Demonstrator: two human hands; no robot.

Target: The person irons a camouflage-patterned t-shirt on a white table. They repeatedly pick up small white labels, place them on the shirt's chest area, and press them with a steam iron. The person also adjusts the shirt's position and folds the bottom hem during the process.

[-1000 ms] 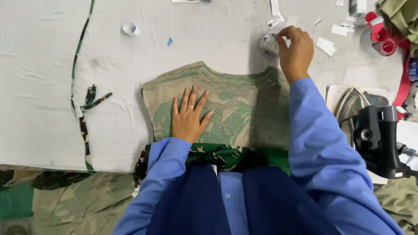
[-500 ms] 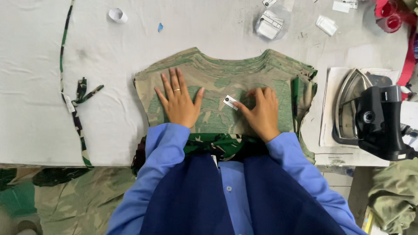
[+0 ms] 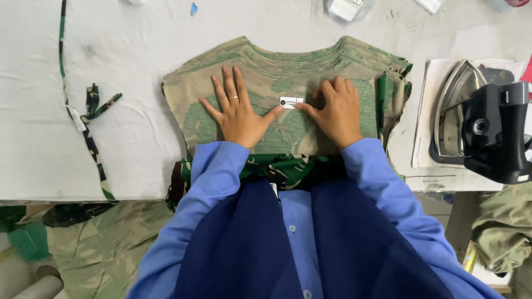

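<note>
One white tabletop [image 3: 111, 50], cloth-covered and creased, with a few faint smudges, carries everything here. Largest on it is one stack of camouflage fabric pieces [image 3: 277, 72], green and tan, many layers with their curved top edges lined up; it lies at the near edge of the tabletop, right in front of the person. Right of the stack stands one iron [image 3: 465, 119], a silvery soleplate with a black body, resting on one sheet of white paper [image 3: 426, 166]. Left of the stack, well apart from it, runs one long narrow camouflage strip [image 3: 62, 61], knotted partway down. Two hands lie on the stack. The left hand [image 3: 237, 111] is flat, its fingers [image 3: 227, 83] spread wide and gripping nothing, one ring on it. The right hand [image 3: 335, 111] rests palm down just beside it, its fingers gathered loosely. Between the two hands sits one small white label [image 3: 291, 102] on the top layer of the stack, with the left thumb tip and the right fingertips touching its ends. Beyond the stack, at the far edge of view, lies one clear wrapped packet [image 3: 346, 8] and one small blue scrap [image 3: 193, 8]. Below the tabletop, more camouflage cloth lies heaped on the floor [image 3: 83, 249].
</note>
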